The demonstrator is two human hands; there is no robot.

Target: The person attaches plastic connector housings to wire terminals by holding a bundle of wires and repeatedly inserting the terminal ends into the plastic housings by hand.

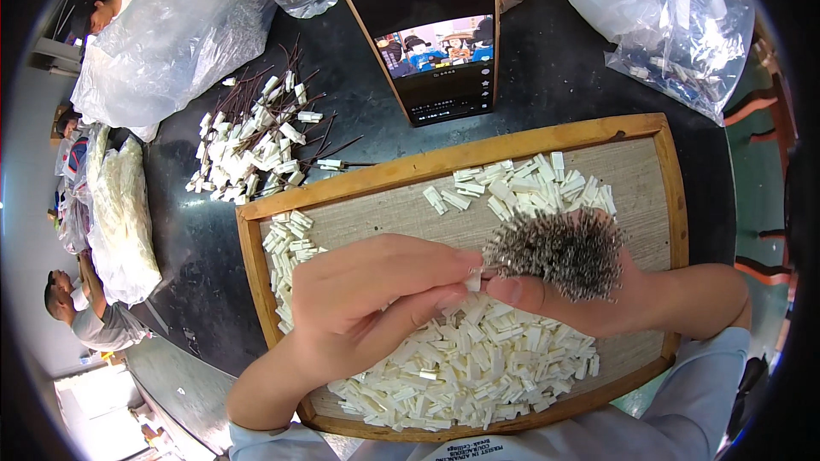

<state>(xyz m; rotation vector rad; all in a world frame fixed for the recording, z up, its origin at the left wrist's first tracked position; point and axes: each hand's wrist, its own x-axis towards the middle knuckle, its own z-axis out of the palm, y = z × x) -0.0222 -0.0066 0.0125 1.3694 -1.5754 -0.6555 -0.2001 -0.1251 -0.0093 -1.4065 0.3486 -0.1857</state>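
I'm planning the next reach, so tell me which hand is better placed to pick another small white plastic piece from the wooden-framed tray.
Likely the left hand: its fingers pinch only one small white plastic piece, while the right hand is filled by a bulky bundle of metal-tipped wires.

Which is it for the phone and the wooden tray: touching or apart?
Apart. The head view shows the dark table between the phone and the wooden tray.

Place: workshop | signs — tray point(461, 160) of white connectors point(461, 367), plastic bags point(184, 43), co-worker point(101, 329) apparently seated
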